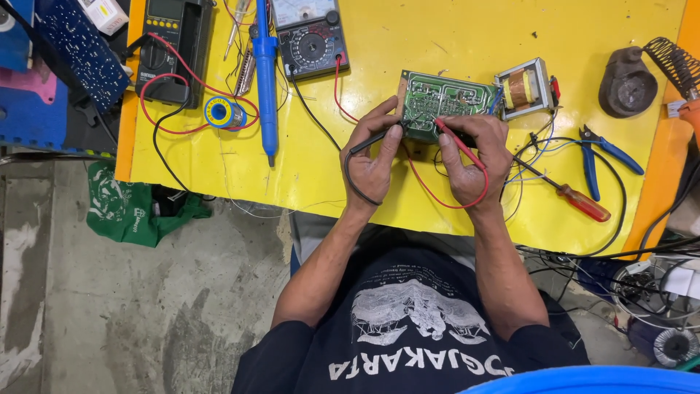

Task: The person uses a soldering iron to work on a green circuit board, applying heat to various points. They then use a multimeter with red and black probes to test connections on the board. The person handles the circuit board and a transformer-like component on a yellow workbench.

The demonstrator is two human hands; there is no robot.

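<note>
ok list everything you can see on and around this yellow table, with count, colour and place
green printed circuit board: 1, green, table centre, under both hands
copper-wound transformer: 1, metal frame, right of board
red test probe: 1, red, right hand
black test probe: 1, black, left hand
dark digital multimeter: 1, top left
analogue multimeter: 1, grey-black, top centre
blue desoldering pump: 1, between meters
solder spool: 1, blue-yellow, left
blue-handled pliers: 1, right
red-handled screwdriver: 1, right front
yellow table: 1
left hand: 1, on board
right hand: 1, on board
</note>
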